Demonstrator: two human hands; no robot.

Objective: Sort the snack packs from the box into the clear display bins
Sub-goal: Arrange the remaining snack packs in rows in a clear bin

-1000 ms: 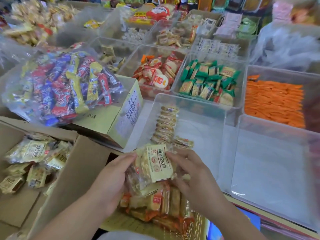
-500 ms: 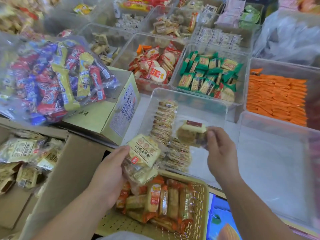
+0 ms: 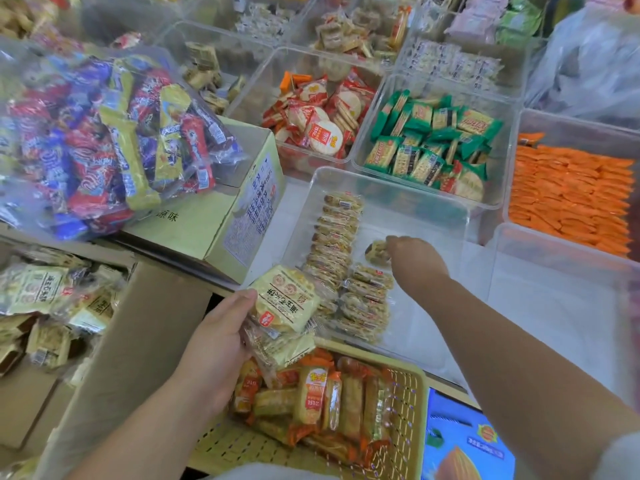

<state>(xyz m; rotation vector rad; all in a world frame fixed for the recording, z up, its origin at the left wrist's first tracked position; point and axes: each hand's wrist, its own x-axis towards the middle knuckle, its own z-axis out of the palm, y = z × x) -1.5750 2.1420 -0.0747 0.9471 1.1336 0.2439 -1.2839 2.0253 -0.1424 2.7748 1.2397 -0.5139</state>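
Clear display bin (image 3: 433, 216) takes one pack (image 3: 377, 252) pinched in the right hand (image 3: 414, 259), extending the row; left hand (image 3: 214, 344) clutches spare packs (image 3: 285, 303) ready

Left hand (image 3: 214, 344) grip closed, forearm angled up; right hand (image 3: 414, 259) extended forward, fingers pinched
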